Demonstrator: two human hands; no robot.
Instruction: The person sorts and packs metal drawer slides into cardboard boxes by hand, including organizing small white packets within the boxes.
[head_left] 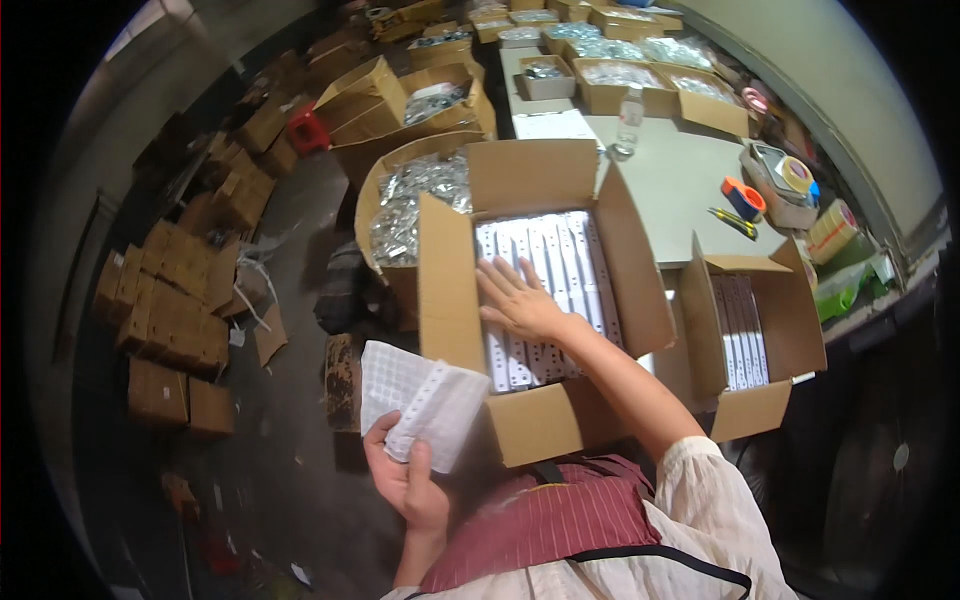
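Observation:
My left hand (412, 478) grips a folded white sheet (428, 402) with a printed grid, thumb on top, beside the near left corner of an open cardboard box (450, 285). Inside that box lie rows of long white strips (560, 262) with small holes along them. Palm down, my right hand (520, 302) rests on these strips near the box's left wall. Its fingers are stretched out and apart. The hand and forearm hide part of the strips.
A smaller open box (708, 345) of similar strips stands to the right. Left of the large box is a carton of small clear packets (415, 205). The table (660, 190) bears a glass bottle (628, 122), tape (742, 198) and a cutter (733, 223). Stacked cartons (172, 310) line the left floor.

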